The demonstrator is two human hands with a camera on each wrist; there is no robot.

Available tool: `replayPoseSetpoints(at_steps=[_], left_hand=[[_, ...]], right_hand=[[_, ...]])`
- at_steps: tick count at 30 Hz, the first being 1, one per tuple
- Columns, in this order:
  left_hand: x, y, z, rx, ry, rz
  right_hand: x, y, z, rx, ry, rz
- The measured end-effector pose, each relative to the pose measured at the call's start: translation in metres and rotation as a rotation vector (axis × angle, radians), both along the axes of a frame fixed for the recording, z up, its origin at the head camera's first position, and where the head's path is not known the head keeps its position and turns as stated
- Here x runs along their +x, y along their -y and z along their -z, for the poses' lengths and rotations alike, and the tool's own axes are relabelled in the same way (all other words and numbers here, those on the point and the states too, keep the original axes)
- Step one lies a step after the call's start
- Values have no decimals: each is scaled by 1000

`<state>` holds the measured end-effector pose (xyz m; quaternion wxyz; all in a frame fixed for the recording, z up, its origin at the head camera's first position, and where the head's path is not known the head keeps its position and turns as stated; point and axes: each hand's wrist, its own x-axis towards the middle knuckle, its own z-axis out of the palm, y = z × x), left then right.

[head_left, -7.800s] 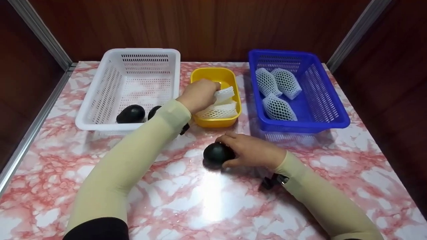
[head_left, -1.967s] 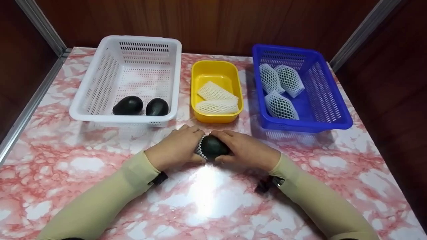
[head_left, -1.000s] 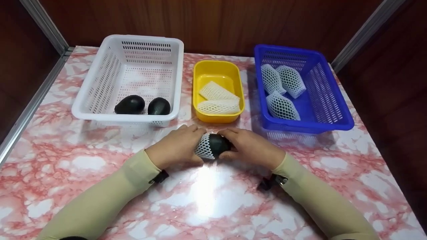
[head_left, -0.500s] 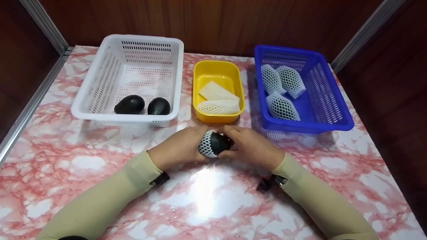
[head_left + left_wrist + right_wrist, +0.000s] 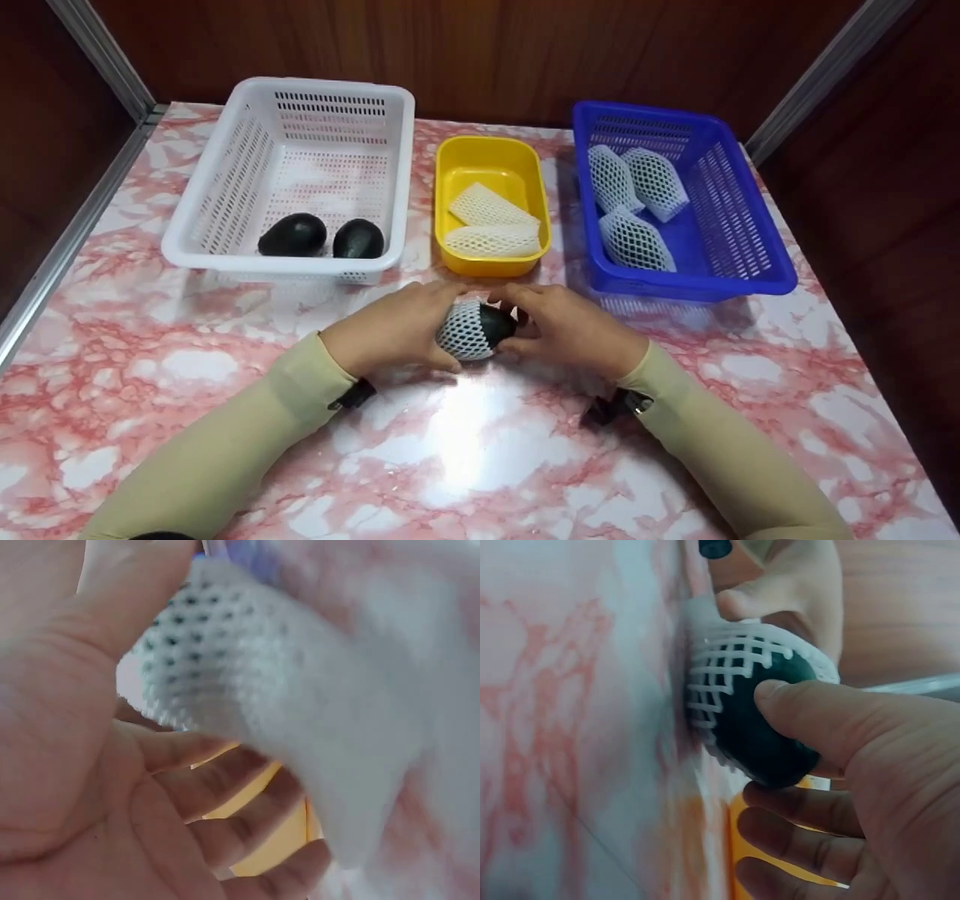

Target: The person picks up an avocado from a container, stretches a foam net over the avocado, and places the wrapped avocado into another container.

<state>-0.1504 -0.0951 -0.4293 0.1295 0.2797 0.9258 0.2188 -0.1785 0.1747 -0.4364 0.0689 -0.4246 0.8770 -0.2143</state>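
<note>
A dark avocado lies just above the front middle of the table, its left part inside a white foam net. My left hand holds the net between thumb and fingers; in the left wrist view the foam net trails off blurred to the right. On the other side, my right hand pinches the bare end of the avocado. The right wrist view shows my right thumb pressed on the avocado, with the net's open edge around it. The far side of the fruit is hidden.
A white basket with two bare avocados stands at the left. Behind my hands is a yellow bin with foam nets. A blue basket at the right holds several netted avocados.
My left hand took a net from the yellow bin and brought it to the avocado. The net now covers more of the fruit, and the left hand has shifted slightly left.
</note>
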Motion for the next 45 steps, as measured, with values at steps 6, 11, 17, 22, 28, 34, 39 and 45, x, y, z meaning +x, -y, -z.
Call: replayPoseSetpoints(at_steps=[6,11,17,22,28,34,39,45], left_hand=[[-1,2,0,-77,-41,18],[-2,0,2,-9,-39,20],[0,-4,3,89,-14,42],[0,-6,6,141,-22,84],[0,-2,1,112,33,77],[-2,3,-3,-71,25,7],[-4,3,0,-83,5,12],[-7,3,4,54,58,37]], right_hand=[[-2,-2,-1,-5,-9,-19],[0,-1,-1,-24,-59,-11],[2,-1,-2,-40,-90,-23],[4,0,-1,-22,-128,-28],[0,-3,1,-30,-124,-27],[-5,-8,-1,-100,-134,-85],[-7,-10,-1,-115,-121,-104],[-5,-8,-1,-148,-182,-109]])
